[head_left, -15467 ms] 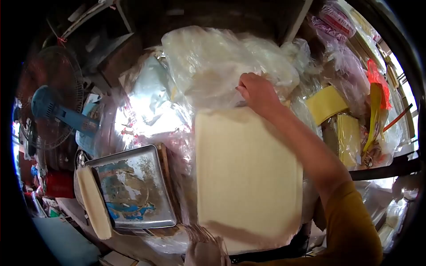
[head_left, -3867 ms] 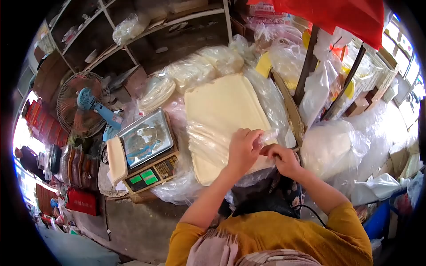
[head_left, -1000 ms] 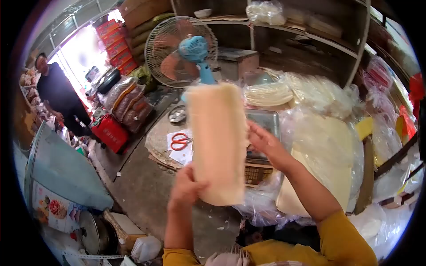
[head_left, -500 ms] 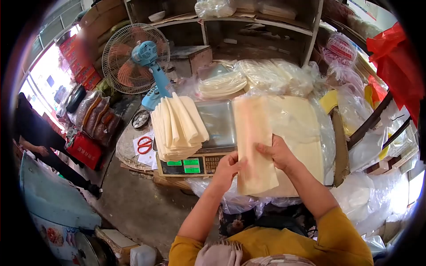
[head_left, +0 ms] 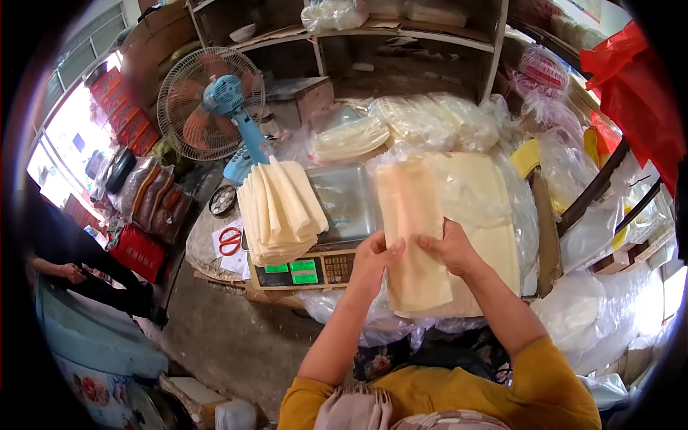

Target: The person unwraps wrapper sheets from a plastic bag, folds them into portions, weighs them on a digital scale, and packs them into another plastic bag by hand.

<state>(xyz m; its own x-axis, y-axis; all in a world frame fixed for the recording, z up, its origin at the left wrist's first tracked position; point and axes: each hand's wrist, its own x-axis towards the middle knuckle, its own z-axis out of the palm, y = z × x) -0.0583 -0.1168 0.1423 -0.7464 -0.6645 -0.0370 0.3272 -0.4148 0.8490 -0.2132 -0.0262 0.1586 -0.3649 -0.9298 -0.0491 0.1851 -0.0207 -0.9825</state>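
Note:
Between my two hands is a folded cream-coloured sheet (head_left: 416, 208), thin and pliable, maybe tofu skin. My left hand (head_left: 376, 259) pinches its left edge, thumb on top. On the right edge, my right hand (head_left: 448, 251) grips it with the thumb over the front. Beneath it lies a broad stack of flat cream sheets (head_left: 494, 251), partly under clear plastic. To the left, a pile of folded sheets (head_left: 279, 211) rests on the metal pan (head_left: 346, 201) of a digital scale (head_left: 337, 269) with green displays.
Red scissors (head_left: 230, 241) and a small bowl (head_left: 223, 201) lie left of the scale. A blue fan (head_left: 229, 97) stands behind. Plastic-wrapped sheets (head_left: 416, 122) fill the back. A cardboard edge (head_left: 546, 236) borders the right. Another person (head_left: 79, 251) is at far left.
My hands have shifted slightly on the folded sheet, my right thumb moving lower and inward. The view has tilted a little. The person at left has moved an arm.

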